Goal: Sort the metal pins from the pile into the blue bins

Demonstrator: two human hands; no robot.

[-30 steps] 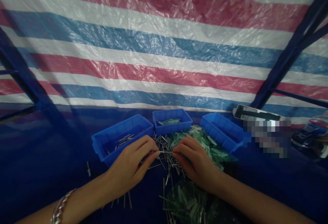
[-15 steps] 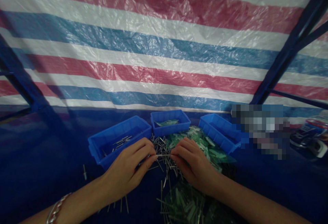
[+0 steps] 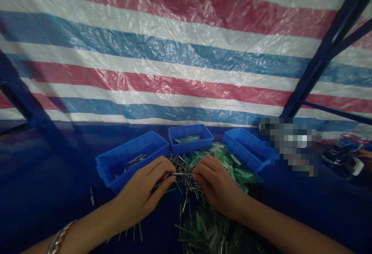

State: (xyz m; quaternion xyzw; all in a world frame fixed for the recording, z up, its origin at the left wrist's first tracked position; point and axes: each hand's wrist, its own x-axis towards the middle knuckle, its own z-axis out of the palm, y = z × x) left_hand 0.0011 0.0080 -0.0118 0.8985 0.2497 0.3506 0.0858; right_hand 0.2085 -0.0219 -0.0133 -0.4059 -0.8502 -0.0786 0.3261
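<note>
My left hand [image 3: 147,188] and my right hand [image 3: 218,184] face each other over a heap of thin metal rods [image 3: 186,186]. Pinched level between their fingertips is one thin metal rod [image 3: 183,174], its left end in the left fingers and its right end in the right ones. Part of it looks slightly thicker. Right behind the right hand lies a green plastic bag [image 3: 226,159] with many pale, clear strips. Below that hand is a second green bag [image 3: 207,229] of such strips, in shadow.
A blue bin [image 3: 107,169] with some rods stands behind my left hand. A smaller blue bin [image 3: 192,145] at the back holds greenish strips, and another blue bin [image 3: 255,165] is at right. One rod [image 3: 92,196] lies apart at left. A striped sheet [image 3: 174,83] hangs behind.
The whole view has shifted slightly, so things sit a little further left. A little more of the rod shows between my fingertips; both hands still pinch it.
</note>
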